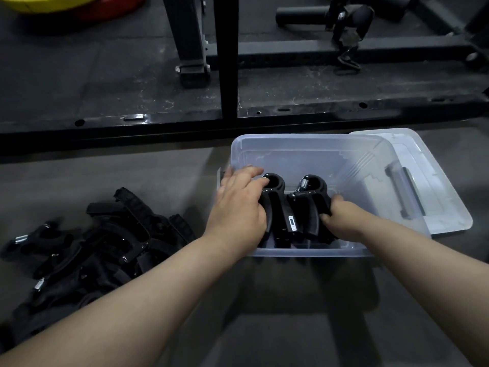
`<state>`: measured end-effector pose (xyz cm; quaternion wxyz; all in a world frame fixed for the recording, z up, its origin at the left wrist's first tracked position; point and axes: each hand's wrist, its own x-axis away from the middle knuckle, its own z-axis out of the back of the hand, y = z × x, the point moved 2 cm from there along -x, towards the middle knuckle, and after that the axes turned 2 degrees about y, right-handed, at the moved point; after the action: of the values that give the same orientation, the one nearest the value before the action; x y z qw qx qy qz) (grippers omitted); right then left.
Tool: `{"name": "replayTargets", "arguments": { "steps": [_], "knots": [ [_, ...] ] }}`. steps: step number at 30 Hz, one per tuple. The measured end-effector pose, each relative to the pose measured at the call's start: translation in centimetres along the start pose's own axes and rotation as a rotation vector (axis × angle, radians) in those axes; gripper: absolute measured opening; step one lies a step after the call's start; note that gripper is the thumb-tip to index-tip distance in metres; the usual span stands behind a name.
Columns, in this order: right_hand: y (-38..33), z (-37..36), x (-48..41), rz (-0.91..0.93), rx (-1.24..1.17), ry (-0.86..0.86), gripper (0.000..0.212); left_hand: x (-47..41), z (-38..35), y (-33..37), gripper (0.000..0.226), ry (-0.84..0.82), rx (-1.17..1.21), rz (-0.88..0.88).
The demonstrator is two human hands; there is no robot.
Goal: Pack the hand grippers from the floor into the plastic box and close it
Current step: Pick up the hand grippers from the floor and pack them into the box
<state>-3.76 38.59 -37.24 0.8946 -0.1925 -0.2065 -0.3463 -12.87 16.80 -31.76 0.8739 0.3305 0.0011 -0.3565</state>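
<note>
Left forearm (132,300): is stretched from the lower left corner toward the box, bare.
Right forearm (397,247): is reached in from the right, over the box's near right corner.
Floor (291,327): grey; everything is set on it.
Pile of hand grippers (100,250): black, tangled, left on the floor well to the left of the box; metal springs are seen at its left edge.
Plastic box (304,252): clear, open-topped, placed just ahead of the arms.
Left hand (238,205): is laid back-up over the left-side hand gripper, at the box's left wall; whether the handle is clasped cannot be told.
Right hand (336,210): its fingers are curled round the outer handle of the right-side hand gripper.
Hands: are kept apart, one on each gripper.
Left-side hand gripper (277,207): is stood inside the box, head pointing away, a small white panel shown on one handle.
Right-side hand gripper (312,202): is set just beside the first, its spring visible at the head.
Lid (436,197): is laid flat at the box's right, partly overlapped by the box.
Rack frame (185,123): black steel, run across the floor beyond the box.
Weight plates (47,2): yellow and red, seen at the far left.
</note>
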Motion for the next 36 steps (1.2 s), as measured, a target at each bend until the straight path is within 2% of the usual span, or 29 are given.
{"name": "replayTargets", "arguments": {
  "steps": [13,22,28,32,36],
  "knots": [
    [-0.3,0.0,0.1,-0.027,-0.019,-0.009,0.045,0.0,0.0,0.0,0.051,-0.007,-0.028,-0.001],
    [-0.4,0.2,0.0,-0.089,-0.153,-0.062,0.040,0.0,0.0,0.0,0.052,0.002,-0.014,-0.007],
    [-0.4,0.3,0.0,-0.118,-0.185,-0.032,0.042,0.0,0.0,0.1,0.052,0.010,0.006,0.007],
    [-0.1,0.5,-0.1,-0.118,-0.185,0.032,0.049,0.0,-0.1,-0.2,0.052,0.022,0.080,0.067],
    [-1.0,2.0,0.5,0.085,-0.147,0.266,0.060,0.2,0.6,-0.8,0.047,0.100,0.295,0.127]
  ]
}}
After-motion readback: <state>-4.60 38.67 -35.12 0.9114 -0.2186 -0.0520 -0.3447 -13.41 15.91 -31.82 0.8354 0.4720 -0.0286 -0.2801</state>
